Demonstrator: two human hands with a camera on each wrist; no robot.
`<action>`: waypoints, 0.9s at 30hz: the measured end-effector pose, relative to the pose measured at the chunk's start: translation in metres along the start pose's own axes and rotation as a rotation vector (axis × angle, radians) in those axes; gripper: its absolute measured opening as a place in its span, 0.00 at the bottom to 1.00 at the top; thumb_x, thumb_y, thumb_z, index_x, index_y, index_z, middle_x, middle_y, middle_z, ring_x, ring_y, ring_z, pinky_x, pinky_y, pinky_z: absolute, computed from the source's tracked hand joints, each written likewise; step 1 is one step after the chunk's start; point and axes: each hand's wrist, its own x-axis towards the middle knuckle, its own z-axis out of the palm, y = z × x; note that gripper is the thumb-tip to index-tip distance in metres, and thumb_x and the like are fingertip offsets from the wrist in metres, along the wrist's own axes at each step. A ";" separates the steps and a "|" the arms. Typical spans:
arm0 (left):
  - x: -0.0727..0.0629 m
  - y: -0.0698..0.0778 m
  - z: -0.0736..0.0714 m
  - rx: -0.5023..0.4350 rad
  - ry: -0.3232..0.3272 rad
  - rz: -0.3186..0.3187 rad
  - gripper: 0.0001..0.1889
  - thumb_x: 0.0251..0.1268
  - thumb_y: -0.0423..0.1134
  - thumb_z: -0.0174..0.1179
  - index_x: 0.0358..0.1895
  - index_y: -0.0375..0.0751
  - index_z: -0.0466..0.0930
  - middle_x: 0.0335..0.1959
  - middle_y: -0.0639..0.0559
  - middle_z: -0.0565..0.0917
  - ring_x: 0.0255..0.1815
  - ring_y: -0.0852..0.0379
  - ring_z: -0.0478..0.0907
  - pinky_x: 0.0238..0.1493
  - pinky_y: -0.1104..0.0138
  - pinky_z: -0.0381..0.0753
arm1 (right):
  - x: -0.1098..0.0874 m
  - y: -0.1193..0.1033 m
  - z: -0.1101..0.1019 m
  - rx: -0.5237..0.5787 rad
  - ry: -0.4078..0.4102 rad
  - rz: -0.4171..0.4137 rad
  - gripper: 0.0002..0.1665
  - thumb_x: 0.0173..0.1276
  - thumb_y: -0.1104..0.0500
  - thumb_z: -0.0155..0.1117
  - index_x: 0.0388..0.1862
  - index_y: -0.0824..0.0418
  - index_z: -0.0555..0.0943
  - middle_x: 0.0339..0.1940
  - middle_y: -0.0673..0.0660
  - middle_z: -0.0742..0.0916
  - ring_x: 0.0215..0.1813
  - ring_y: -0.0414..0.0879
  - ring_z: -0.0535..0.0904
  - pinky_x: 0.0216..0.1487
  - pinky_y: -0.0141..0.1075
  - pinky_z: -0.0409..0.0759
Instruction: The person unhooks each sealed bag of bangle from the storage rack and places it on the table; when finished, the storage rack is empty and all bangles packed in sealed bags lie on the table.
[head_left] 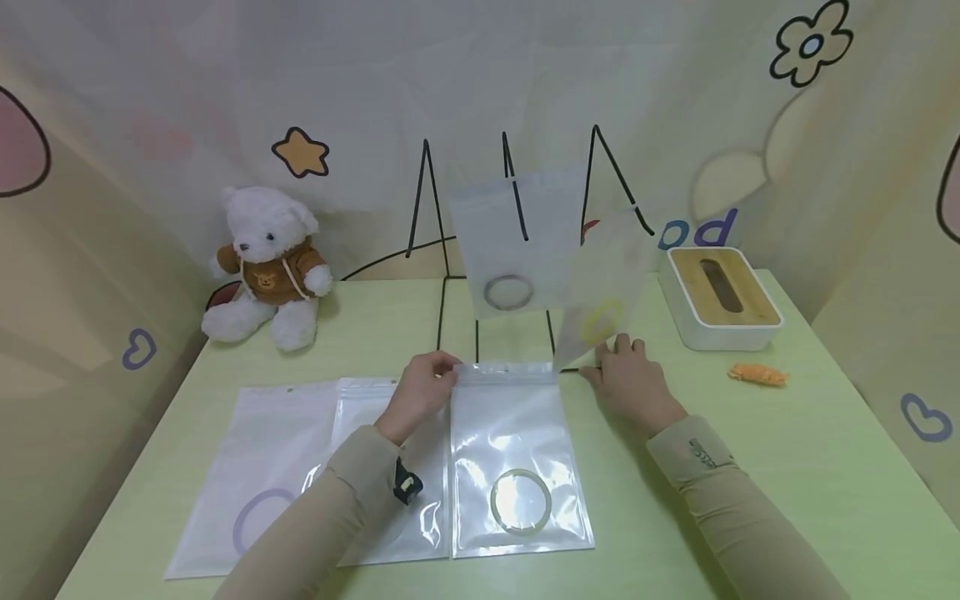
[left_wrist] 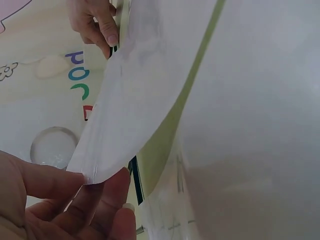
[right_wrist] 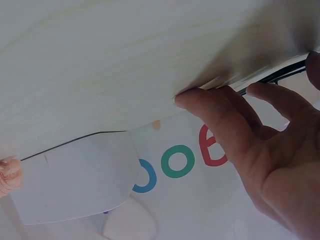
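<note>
My left hand [head_left: 422, 389] pinches the top left corner of a clear zip bag [head_left: 517, 442] between thumb and fingers; a yellow-green ring [head_left: 521, 502] shows in this bag. The left wrist view shows that corner lifted and bending. Beyond the bag's top right corner, my right hand [head_left: 630, 385] rests its fingertips on the table beside the base of a black wire stand [head_left: 440, 317]. Two more bags hang from the stand, one with a dark ring [head_left: 508, 292], the other with a yellow ring [head_left: 602, 322].
Left of the gripped bag lie another bag [head_left: 390, 533], partly behind my left arm, and one with a purple ring [head_left: 258, 521]. A white teddy bear [head_left: 270, 258] sits back left. A tissue box [head_left: 720, 300] and an orange wrapped item [head_left: 758, 374] lie at right.
</note>
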 end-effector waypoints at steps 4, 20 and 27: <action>0.003 -0.003 0.000 0.017 0.000 -0.011 0.12 0.69 0.31 0.51 0.50 0.36 0.82 0.42 0.44 0.83 0.23 0.58 0.71 0.24 0.70 0.71 | 0.001 -0.001 -0.001 0.000 0.002 0.002 0.34 0.76 0.46 0.49 0.67 0.72 0.67 0.52 0.73 0.70 0.50 0.65 0.65 0.32 0.55 0.78; 0.010 -0.012 0.004 0.073 -0.002 -0.066 0.12 0.68 0.29 0.52 0.49 0.35 0.83 0.33 0.46 0.81 0.25 0.56 0.73 0.23 0.70 0.71 | -0.001 -0.003 -0.002 0.008 0.000 0.011 0.34 0.76 0.47 0.50 0.67 0.73 0.66 0.55 0.75 0.70 0.53 0.67 0.65 0.34 0.58 0.78; 0.012 -0.015 0.006 0.130 -0.013 -0.063 0.13 0.68 0.28 0.52 0.50 0.36 0.83 0.41 0.45 0.82 0.35 0.52 0.74 0.32 0.66 0.74 | -0.002 -0.003 -0.002 0.009 0.008 0.007 0.34 0.77 0.46 0.50 0.66 0.73 0.67 0.54 0.74 0.70 0.52 0.66 0.65 0.34 0.57 0.78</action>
